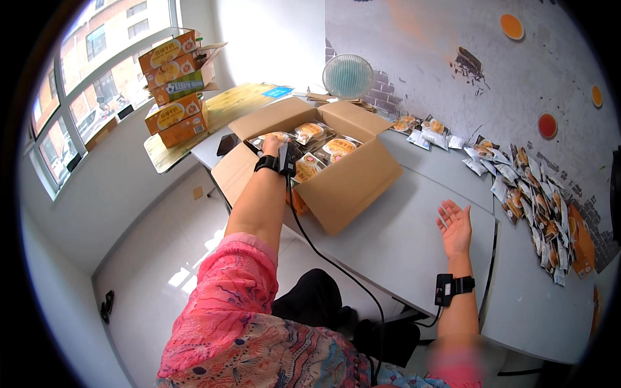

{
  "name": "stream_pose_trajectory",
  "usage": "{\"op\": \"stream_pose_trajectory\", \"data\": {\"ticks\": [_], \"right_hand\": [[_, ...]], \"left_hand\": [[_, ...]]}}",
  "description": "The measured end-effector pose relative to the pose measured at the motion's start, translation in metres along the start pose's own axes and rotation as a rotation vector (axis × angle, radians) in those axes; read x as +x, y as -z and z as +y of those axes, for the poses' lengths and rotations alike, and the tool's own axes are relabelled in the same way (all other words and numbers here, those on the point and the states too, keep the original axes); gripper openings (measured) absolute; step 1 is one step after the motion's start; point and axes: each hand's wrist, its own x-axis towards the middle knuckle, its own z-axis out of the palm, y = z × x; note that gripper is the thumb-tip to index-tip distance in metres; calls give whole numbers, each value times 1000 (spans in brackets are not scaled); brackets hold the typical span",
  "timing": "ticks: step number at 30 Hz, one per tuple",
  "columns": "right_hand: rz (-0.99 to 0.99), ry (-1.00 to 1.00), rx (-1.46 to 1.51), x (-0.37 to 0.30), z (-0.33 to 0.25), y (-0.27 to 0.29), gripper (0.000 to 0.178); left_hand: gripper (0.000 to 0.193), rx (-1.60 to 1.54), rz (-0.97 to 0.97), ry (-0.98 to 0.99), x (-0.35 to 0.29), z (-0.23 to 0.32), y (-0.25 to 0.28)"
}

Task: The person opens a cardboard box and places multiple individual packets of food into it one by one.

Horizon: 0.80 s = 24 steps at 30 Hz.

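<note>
My left hand (272,146) reaches over the near left side of an open cardboard box (352,187), its fingers closed on a snack packet (279,136) there. Part of those fingers is hidden. Inside the box lie several more flat packets (338,149) with orange and white printing and dark edges. To the right, my right hand (455,227) hovers by the grey table (394,226), palm turned up, fingers stretched out and holding nothing. Each wrist wears a black strap with a small device; a cable hangs from the left one.
A heap of loose packets (540,207) spreads along the right side by the wall, with an orange carton (580,242) beside it. At the back stand a round fan (348,76) and a wooden table (226,107). Stacked orange cartons (174,116) rise near the window.
</note>
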Motion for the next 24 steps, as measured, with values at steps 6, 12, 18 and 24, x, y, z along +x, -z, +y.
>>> {"op": "stream_pose_trajectory", "data": {"ticks": [6, 12, 18, 24], "right_hand": [[27, 7, -7, 0, -3, 11, 59], [-57, -25, 36, 2, 6, -12, 60], [-8, -10, 26, 4, 0, 24, 56], [-40, -6, 102, 12, 7, 13, 53]], "left_hand": [[40, 5, -138, 194, -41, -19, 2], [55, -31, 160, 273, 1, 36, 15], [55, -105, 298, 442, -97, -11, -54], [37, -150, -224, 314, -115, -26, -74]]}}
